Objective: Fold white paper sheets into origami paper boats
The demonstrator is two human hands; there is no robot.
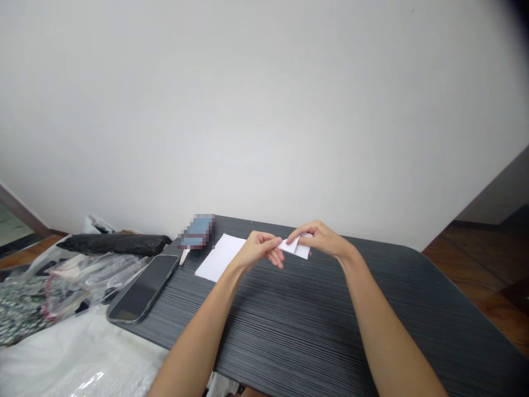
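Note:
Above the dark table, a small folded piece of white paper (302,251) is held between my two hands. My left hand (264,249) pinches its left tip between thumb and forefinger, the other fingers loosely curled below. My right hand (320,238) grips it from the right, with the forefinger bent over the top and resting on the fold. Part of the paper is hidden behind the right fingers. Flat on the table, left of my left hand, lies a white sheet of paper (219,257), partly covered by my left forearm.
A phone (142,289) lies at the left edge of the dark table (297,320). Behind it is a blurred-out blue item (199,231) beside a thin white object (184,257). Plastic bags (99,273) and a black wrapped bundle (115,244) crowd the left. A white wall (264,110) rises behind.

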